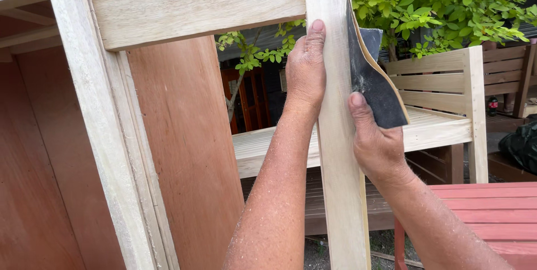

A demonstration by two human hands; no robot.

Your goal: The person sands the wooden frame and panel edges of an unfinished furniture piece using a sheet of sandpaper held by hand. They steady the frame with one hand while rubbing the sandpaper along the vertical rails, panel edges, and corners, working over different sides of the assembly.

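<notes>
We are sanding the frame's upright post [338, 152], a pale bare board standing nearly vertical in front of us. Our left hand [306, 68] is gripping the post from its left side, thumb pointing up along the edge, steadying it. Our right hand [376, 144] is pinching a sheet of sandpaper [372, 85] and pressing it against the post's right edge; the sheet is curling away from the wood at its top, its dark grit side facing us.

To do this well, we judge that we should be keeping the paper flat on the edge rather than letting it curl, moving along the grain, and keeping the pressure even so the corner is not rounding over. The left hand should be holding firm, close to the sanded stretch, so the frame is not shaking.

Behind the post a slatted bench [447, 96] is standing under green leaves [447, 1], and a red table [492, 214] is sitting at lower right.
</notes>
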